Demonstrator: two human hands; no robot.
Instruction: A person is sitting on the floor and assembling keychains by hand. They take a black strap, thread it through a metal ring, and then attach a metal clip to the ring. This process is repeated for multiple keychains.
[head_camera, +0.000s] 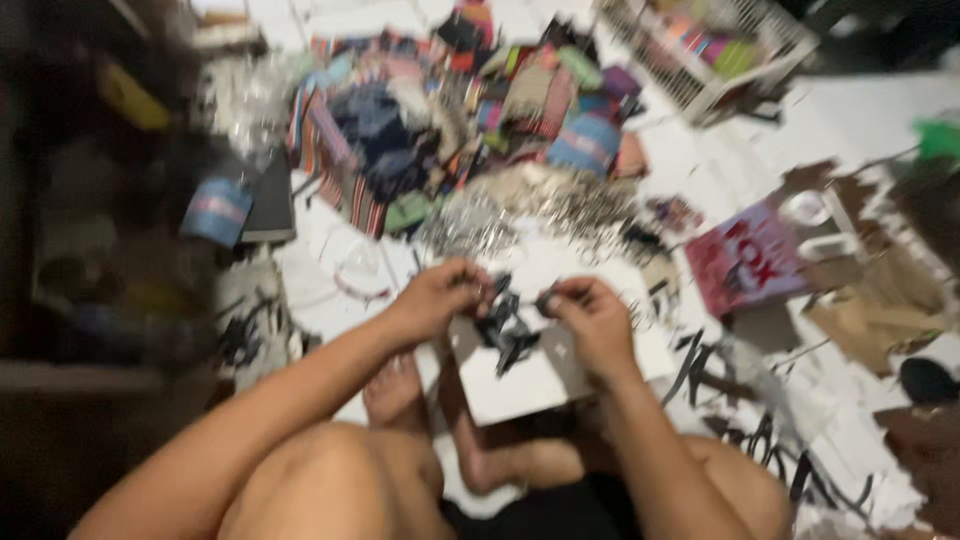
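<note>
Blurred view, but both hands are up over the crossed legs. The left hand (437, 296) has its fingers curled in tight, pinched on the upper left end of a tangle of black straps (505, 328). The right hand (590, 318) mirrors it, fingertips closed on the upper right end of the same tangle. So the straps hang between the two sets of fingers and droop just below them, dark against a white sheet (520, 385) that lies right under both hands, over the feet. Exactly how many strands each pinch holds cannot be told through the blur.

Beyond the fingertips, just past the straps, sits a glittery silver heap (500, 215), and farther out a big pile of coloured cloth pieces (450, 110). Off to the right of the right hand lies a pink box (745, 260), well apart, with a white basket (715, 55) far beyond it. Out left of the left hand stands a blue roll (215, 210). More black straps (700, 365) lie loose on the floor near the right forearm.
</note>
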